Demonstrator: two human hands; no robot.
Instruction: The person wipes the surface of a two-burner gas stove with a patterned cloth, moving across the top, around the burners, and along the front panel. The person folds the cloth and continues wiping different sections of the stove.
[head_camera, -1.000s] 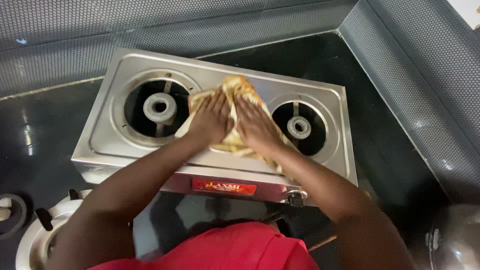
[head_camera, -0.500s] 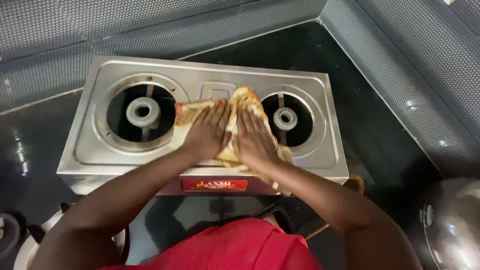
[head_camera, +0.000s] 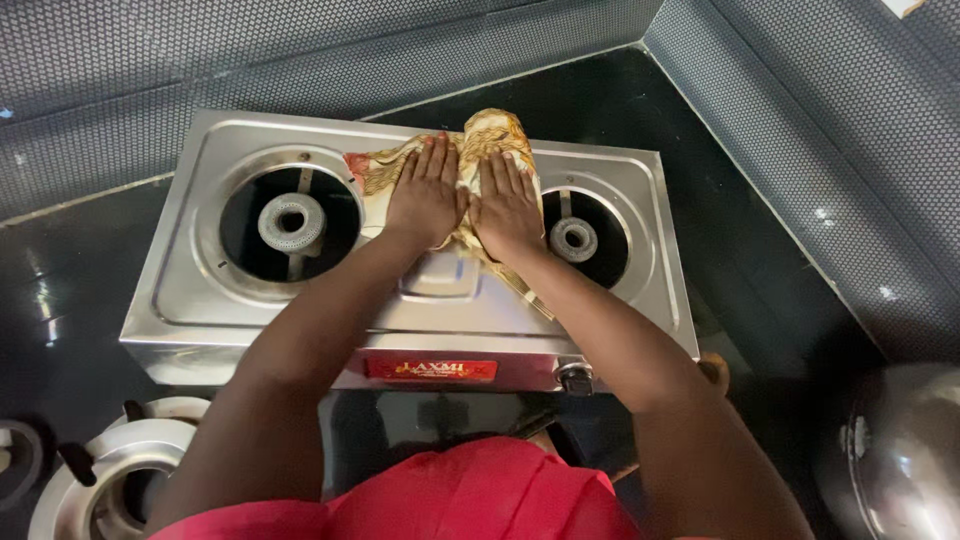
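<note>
One label (head_camera: 431, 369) shows: a red rectangular plate with gold lettering, fixed to the front face of the steel stove (head_camera: 640, 300), left of the knob (head_camera: 575, 379). No packages, signs or screens.

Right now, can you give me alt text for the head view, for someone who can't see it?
Both hands, left hand and right hand, press flat, side by side, on a patterned yellow cloth in the middle of a steel two-burner gas stove. The stove sits on a dark countertop, between grey tiled walls.
</note>
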